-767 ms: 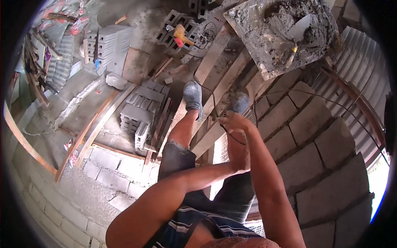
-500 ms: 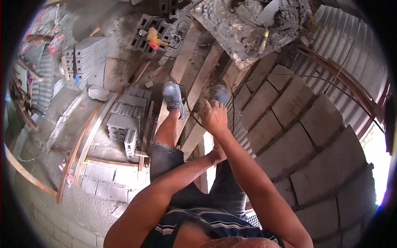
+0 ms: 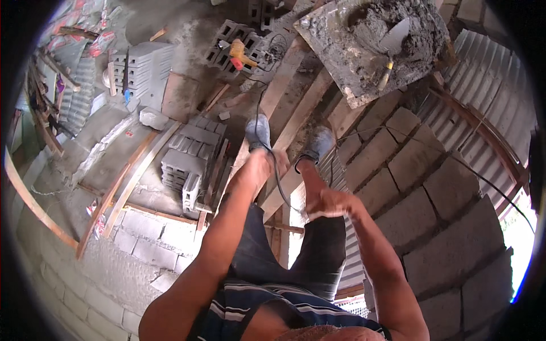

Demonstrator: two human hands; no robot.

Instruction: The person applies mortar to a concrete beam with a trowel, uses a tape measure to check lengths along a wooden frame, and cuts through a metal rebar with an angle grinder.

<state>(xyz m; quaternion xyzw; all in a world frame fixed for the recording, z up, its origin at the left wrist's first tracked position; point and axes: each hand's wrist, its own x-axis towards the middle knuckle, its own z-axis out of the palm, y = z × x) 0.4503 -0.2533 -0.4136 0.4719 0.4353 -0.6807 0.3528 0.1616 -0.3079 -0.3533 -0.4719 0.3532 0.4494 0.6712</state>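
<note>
A thin black cable point(image 3: 277, 177) runs over my left shoe and hangs in a loop between my hands. Its far end leads toward a yellow and red power tool point(image 3: 241, 54) lying on hollow blocks. My left hand point(image 3: 275, 161) is closed on the cable beside the left shoe. My right hand point(image 3: 329, 203), a little blurred, is held nearer my body, in front of my right shin, its fingers closed round the lower end of the loop. Another length of cable rises from near the right hand and trails off to the right across the block wall.
My feet stand on wooden planks point(image 3: 296, 111). A mortar board point(image 3: 335, 62) with wet mortar and a yellow-handled trowel point(image 3: 392, 42) lies ahead. A grey block wall point(image 3: 418, 165) curves along the right, beside corrugated metal sheets point(image 3: 483, 74). Stacked hollow blocks point(image 3: 185, 150) stand at left.
My hands have moved apart: the left has come forward to the left shoe, the right has drawn back toward my body. The cable now lies over the left shoe.
</note>
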